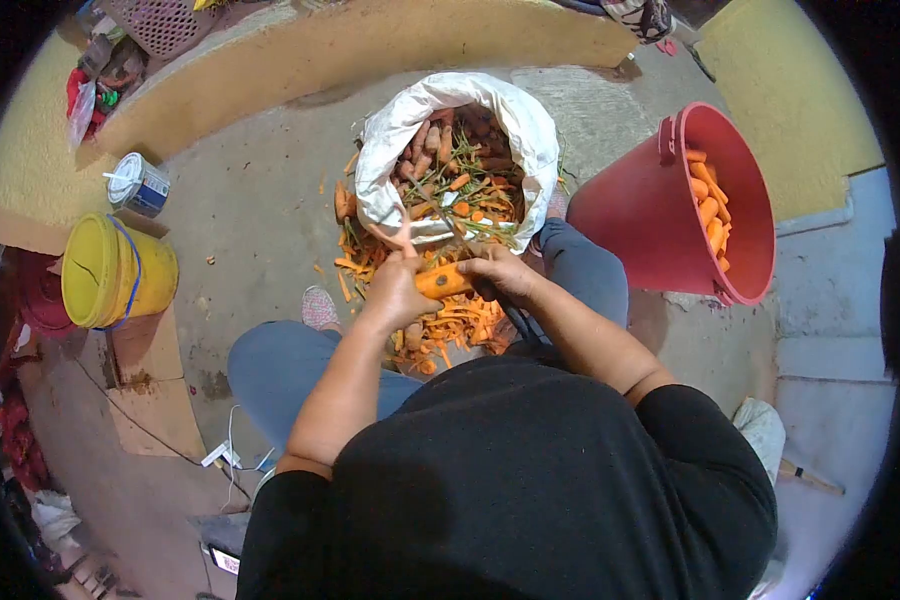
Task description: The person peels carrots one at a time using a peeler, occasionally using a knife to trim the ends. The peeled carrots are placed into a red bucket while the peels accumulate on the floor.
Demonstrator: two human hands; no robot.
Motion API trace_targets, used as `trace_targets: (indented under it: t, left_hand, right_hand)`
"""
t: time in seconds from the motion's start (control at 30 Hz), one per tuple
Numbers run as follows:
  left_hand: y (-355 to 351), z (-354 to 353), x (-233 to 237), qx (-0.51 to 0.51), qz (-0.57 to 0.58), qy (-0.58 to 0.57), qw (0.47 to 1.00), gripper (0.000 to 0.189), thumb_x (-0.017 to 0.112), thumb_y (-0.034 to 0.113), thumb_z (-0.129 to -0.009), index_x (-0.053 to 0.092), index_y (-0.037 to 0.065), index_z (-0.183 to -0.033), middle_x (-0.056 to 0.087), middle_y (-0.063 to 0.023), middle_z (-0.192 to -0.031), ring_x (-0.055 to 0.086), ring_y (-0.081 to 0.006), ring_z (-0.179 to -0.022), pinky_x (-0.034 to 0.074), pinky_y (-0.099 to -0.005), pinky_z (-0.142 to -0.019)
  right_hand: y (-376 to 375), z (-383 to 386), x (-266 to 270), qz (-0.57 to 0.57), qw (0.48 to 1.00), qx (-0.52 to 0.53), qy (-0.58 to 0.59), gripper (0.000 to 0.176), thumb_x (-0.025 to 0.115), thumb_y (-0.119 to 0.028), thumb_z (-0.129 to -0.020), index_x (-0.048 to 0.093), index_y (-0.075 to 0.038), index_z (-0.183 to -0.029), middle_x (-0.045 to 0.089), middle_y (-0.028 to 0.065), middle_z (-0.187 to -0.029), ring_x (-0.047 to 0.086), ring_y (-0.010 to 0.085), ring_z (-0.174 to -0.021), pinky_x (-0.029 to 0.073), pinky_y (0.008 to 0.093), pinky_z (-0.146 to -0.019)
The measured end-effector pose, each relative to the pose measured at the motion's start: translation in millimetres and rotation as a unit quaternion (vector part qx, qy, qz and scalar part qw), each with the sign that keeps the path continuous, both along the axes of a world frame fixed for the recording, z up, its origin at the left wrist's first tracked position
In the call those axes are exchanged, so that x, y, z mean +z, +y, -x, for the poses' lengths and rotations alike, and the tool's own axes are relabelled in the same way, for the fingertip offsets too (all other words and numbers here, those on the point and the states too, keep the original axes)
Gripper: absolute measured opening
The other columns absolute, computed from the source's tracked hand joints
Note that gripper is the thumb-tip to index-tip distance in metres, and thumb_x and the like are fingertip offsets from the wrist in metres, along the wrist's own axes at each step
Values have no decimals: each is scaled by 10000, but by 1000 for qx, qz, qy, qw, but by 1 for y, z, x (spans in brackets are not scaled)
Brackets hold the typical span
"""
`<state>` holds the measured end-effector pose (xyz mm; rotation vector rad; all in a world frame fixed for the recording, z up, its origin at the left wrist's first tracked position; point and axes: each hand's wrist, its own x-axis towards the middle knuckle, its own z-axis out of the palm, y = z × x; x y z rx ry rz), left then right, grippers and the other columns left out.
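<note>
In the head view, my left hand (395, 292) is closed around one end of an orange carrot (442, 281), held level over my lap. My right hand (505, 275) is at the carrot's other end, gripping a knife (455, 228) whose thin dark blade points up and left. Fingers hide the handle. Just beyond both hands stands a white sack (382, 140) with its rim rolled down, holding unpeeled carrots (425, 145), green stems and orange scraps. Carrot peelings (475, 325) lie heaped on the floor between my legs, below the hands.
To the right, a tilted red bucket (620, 190) holds peeled carrots (710, 210). On the left are a yellow bucket (150, 270) and a white-and-blue tub (150, 192). A low curved wall (370, 60) bounds the far side. A power cable (155, 432) crosses the floor at lower left.
</note>
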<state>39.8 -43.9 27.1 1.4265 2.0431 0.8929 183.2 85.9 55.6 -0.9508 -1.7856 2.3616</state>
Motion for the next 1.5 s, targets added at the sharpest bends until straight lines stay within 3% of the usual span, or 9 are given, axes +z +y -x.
trace_targets:
  t: [0.1,0.2,0.33,0.47,0.67,0.77,0.87,1.07,1.5]
  left_hand:
    - [3,13,2,34,-26,-137,990,409,756,128,-620,553,-45,-930,575,-104,-946,594,-186,-784,486,-312,-687]
    - [6,5,2,131,-100,-524,835,371,680,69,-711,502,-25,-1023,571,-102,-948,591,-191,-788,489,-322,-708]
    - [19,-9,-26,269,-168,-743,589,436,671,250,-751,487,2,-1058,558,-97,-965,554,-218,-892,469,-345,-783]
    - [18,-8,-28,303,-141,-740,584,500,587,387,-791,442,13,-1089,551,-106,-981,550,-229,-902,476,-377,-773]
    - [19,-5,-6,238,-151,-741,610,562,368,525,-847,436,30,-1105,554,-111,-968,562,-246,-883,479,-398,-778]
    - [13,8,-8,173,-173,-760,602,565,331,531,-856,444,36,-1104,559,-120,-976,568,-238,-884,480,-382,-773]
    - [15,11,11,176,-155,-753,615,589,254,589,-851,484,70,-1006,544,-80,-875,544,-180,-750,479,-306,-636]
    - [14,15,12,150,-166,-738,637,602,211,601,-850,493,78,-942,542,-71,-839,537,-177,-692,470,-297,-601]
    - [10,15,12,150,-190,-689,683,592,288,579,-843,472,52,-1041,541,-75,-919,574,-174,-776,502,-311,-677]
  right_hand:
    - [-2,-3,2,84,993,-77,-24,165,543,-185,-773,494,-44,-843,482,21,-582,429,90,-416,303,215,-362]
    - [-5,0,1,72,992,-101,33,168,545,-186,-768,494,-47,-847,481,20,-582,407,74,-418,282,204,-362]
    - [-23,13,-2,-390,916,-92,35,336,640,-250,-681,495,0,-852,503,48,-623,436,109,-487,362,247,-447]
    - [-52,16,13,-454,889,-38,-49,439,700,-274,-609,497,12,-873,557,160,-671,575,283,-601,448,352,-552]
    - [-42,17,6,-480,877,27,7,473,686,-369,-686,490,11,-888,557,157,-692,583,270,-608,461,353,-573]
    - [-29,19,-1,-175,984,-21,-5,393,624,-335,-774,491,17,-887,545,130,-693,574,221,-661,450,356,-592]
    - [-17,15,14,-353,935,-6,24,264,564,-178,-818,454,25,-944,547,139,-745,567,225,-746,440,369,-630]
    - [-26,12,42,-361,928,22,-93,259,534,-142,-816,416,7,-992,575,243,-783,570,392,-755,440,421,-645]
    - [-31,17,56,-432,892,92,-97,278,545,-166,-796,431,32,-955,568,265,-773,559,417,-759,431,452,-659]
